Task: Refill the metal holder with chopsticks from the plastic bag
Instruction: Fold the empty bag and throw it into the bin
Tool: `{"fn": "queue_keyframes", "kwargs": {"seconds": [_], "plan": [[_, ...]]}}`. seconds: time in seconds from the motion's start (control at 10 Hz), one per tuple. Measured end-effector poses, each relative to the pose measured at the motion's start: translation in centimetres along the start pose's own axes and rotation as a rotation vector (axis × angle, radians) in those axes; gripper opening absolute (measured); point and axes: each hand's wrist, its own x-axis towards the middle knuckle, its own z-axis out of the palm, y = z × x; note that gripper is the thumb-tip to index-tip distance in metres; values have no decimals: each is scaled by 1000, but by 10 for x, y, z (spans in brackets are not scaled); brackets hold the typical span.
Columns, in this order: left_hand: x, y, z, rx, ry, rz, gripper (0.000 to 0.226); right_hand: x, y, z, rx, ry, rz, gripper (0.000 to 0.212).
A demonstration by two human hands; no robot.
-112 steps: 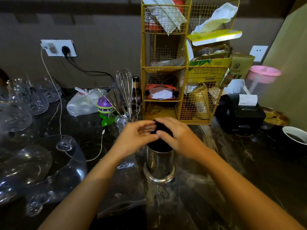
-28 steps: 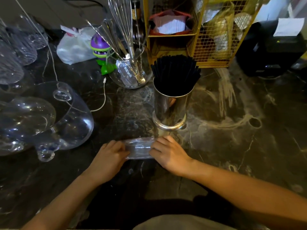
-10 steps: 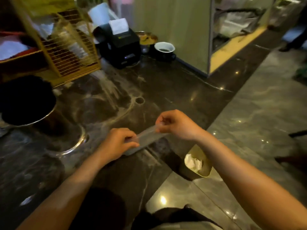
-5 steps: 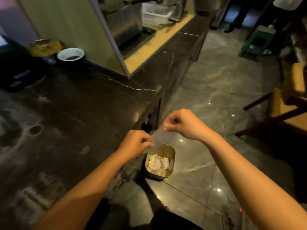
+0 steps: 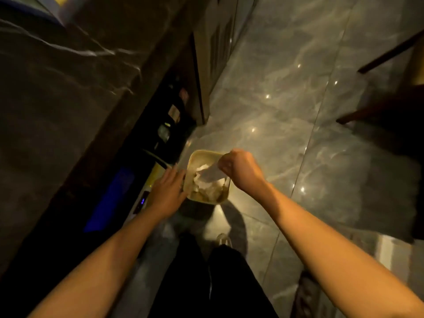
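Observation:
My right hand (image 5: 238, 169) pinches the empty clear plastic bag (image 5: 212, 174), which hangs down over the opening of a small beige waste bin (image 5: 191, 158) on the floor. My left hand (image 5: 166, 191) is beside the bin's left rim with fingers spread, holding nothing. The bin holds crumpled white paper. The metal holder and the chopsticks are out of view.
The dark marble counter (image 5: 57, 92) runs along the left, with a dark shelf space under its edge. A grey glossy tiled floor (image 5: 286, 99) fills the right. A dark chair leg (image 5: 376, 111) stands at far right. My legs in dark trousers are below.
I have turned from the counter and looked down at the floor. My left hand has let go of the bag; my right hand has lowered it over the waste bin.

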Motion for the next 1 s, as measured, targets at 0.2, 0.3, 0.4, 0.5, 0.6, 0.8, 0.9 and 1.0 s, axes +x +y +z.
{"fn": "queue_keyframes", "kwargs": {"seconds": [0.2, 0.3, 0.4, 0.5, 0.6, 0.8, 0.9, 1.0], "plan": [[62, -50, 115, 200, -131, -100, 64, 50, 93, 134, 10, -93, 79, 22], [95, -66, 170, 184, -131, -110, 66, 79, 136, 205, -8, -189, 78, 25], [130, -83, 221, 182, -118, -111, 68, 111, 171, 274, -77, -307, 100, 31], [159, -98, 261, 193, -110, -122, 71, 140, 197, 331, -112, -389, 113, 35], [176, -112, 289, 199, -84, -138, 73, 166, 213, 375, -119, -442, 112, 36], [185, -126, 308, 210, -33, -104, 71, 205, 230, 436, -161, -597, 77, 36], [184, -127, 310, 235, -28, -96, 71, 213, 232, 456, -161, -668, 78, 41], [185, -129, 310, 230, -36, -93, 71, 208, 231, 461, -102, -713, 127, 47]]}}
